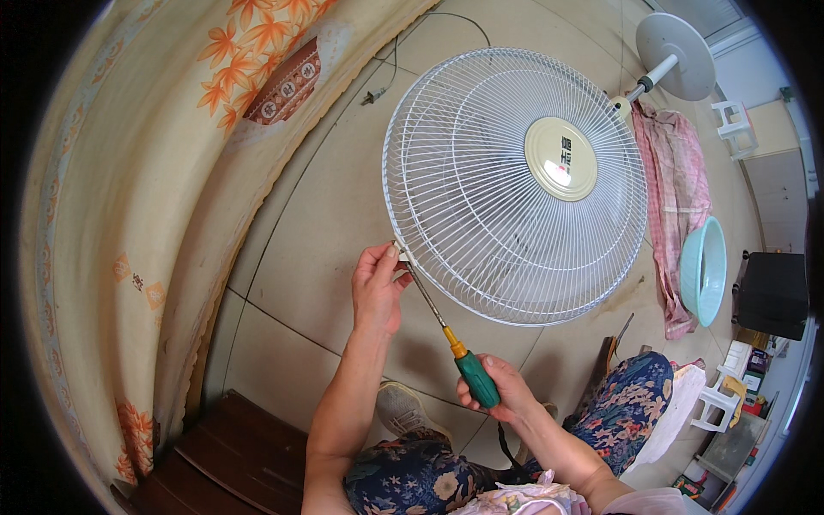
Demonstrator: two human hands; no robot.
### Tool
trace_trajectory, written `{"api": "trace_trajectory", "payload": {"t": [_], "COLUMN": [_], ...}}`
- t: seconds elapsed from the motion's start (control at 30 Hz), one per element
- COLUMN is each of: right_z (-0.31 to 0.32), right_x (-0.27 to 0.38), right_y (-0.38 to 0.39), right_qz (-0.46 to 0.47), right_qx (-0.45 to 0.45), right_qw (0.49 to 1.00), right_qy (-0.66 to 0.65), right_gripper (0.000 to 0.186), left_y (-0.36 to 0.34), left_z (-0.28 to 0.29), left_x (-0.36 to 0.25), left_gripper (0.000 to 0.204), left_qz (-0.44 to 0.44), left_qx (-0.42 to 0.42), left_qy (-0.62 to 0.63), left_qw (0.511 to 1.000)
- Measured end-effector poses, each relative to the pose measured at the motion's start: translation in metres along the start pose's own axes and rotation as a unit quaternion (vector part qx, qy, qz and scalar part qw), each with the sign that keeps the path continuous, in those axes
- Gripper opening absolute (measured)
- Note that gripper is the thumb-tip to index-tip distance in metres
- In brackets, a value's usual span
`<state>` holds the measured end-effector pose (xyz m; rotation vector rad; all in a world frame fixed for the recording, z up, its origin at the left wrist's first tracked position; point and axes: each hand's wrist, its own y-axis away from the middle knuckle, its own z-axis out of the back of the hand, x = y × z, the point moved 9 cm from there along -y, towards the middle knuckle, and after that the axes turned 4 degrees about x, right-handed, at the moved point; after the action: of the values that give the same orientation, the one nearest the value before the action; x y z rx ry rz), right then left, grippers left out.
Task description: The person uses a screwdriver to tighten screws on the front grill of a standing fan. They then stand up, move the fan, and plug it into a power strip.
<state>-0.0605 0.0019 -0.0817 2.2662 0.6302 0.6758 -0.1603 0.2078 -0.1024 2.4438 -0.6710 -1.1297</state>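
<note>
A large pedestal fan lies on the floor, its white wire guard [481,197] facing up with a cream round badge [560,159] at the centre. My right hand [506,390] is wrapped round the green handle of a screwdriver [475,378]. The screwdriver's long shaft slants up and left to the guard's rim. There my left hand [378,279] pinches a small white clip [403,253] on the rim, beside the screwdriver tip. The exact contact of tip and clip is too small to make out.
The fan's pole and round base [678,56] extend to the upper right. A pink checked cloth [674,206] and a light blue basin [704,271] lie right of the guard. A plug [372,96] on a cord rests by the floral curtain [172,215]. A dark wooden bench [232,455] stands lower left.
</note>
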Motion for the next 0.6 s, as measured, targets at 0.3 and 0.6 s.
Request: {"api": "trace_trajectory", "payload": {"t": [0.3, 0.6], "right_z": [-0.005, 0.084], "right_x": [0.000, -0.015], "right_y": [-0.012, -0.044], "right_qz": [-0.009, 0.087], "right_qx": [0.082, -0.083], "right_qw": [0.993, 0.862], "right_qy": [0.081, 0.491], "right_gripper": [0.041, 0.038], "left_y": [-0.005, -0.013], "left_z": [0.000, 0.003], "left_x": [0.003, -0.007], "left_gripper": [0.010, 0.014], "left_qz": [0.005, -0.003], "left_qx": [0.024, 0.023], "left_qy": [0.029, 0.011], "left_qw": [0.999, 1.000]}}
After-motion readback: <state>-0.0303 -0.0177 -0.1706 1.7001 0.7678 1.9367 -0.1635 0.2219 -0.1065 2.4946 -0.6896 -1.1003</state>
